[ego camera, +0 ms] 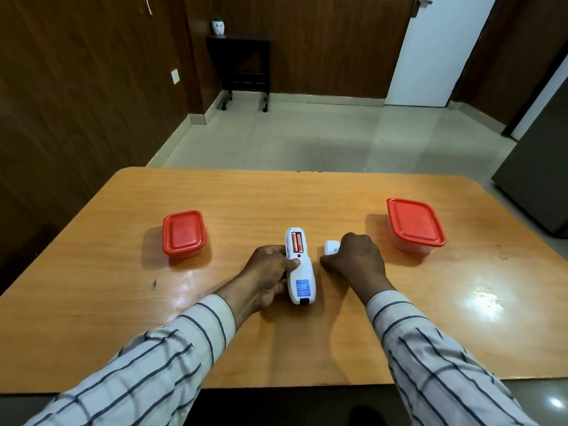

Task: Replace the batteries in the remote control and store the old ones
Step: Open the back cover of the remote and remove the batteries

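A white remote control (301,272) lies face down on the wooden table (307,198), its battery bay uncovered and showing two orange batteries (297,242). My left hand (267,272) grips the remote's left side, thumb resting on its back. My right hand (356,259) rests just to the right of the remote, fingers curled on the small white battery cover (330,247), which touches the table. Two closed containers with red lids stand on the table: a smaller one (183,233) at the left and a larger one (415,224) at the right.
The table's near edge runs below my striped sleeves. Beyond the far edge lies tiled floor, with a dark wheeled stand (244,69) against the wood-panelled wall and a white door (436,50) at the back right.
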